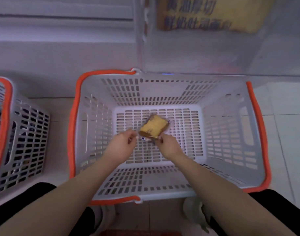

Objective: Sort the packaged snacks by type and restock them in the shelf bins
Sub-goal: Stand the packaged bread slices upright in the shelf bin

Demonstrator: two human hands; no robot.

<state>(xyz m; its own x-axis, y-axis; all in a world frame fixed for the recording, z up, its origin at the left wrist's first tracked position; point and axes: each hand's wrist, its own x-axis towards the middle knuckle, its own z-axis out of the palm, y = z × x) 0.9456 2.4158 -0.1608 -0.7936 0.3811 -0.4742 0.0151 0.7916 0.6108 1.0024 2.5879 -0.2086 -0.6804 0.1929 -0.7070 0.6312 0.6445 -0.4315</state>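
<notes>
A single yellow packaged snack (153, 127) in clear wrap lies low inside a white slotted basket with orange handles (231, 126). Both my hands reach down into the basket. My left hand (123, 143) pinches the wrapper's near left corner. My right hand (168, 144) pinches the near right corner. The snack's far end points toward the back of the basket. A clear shelf bin (197, 53) stands just behind the basket, with a large yellow printed package (210, 14) showing in it.
A second white basket with an orange rim (21, 138) stands at the left and holds dark items. A white shelf base (60, 48) runs along the back left. Pale floor tiles (285, 133) lie to the right. My dark-clothed knees frame the bottom corners.
</notes>
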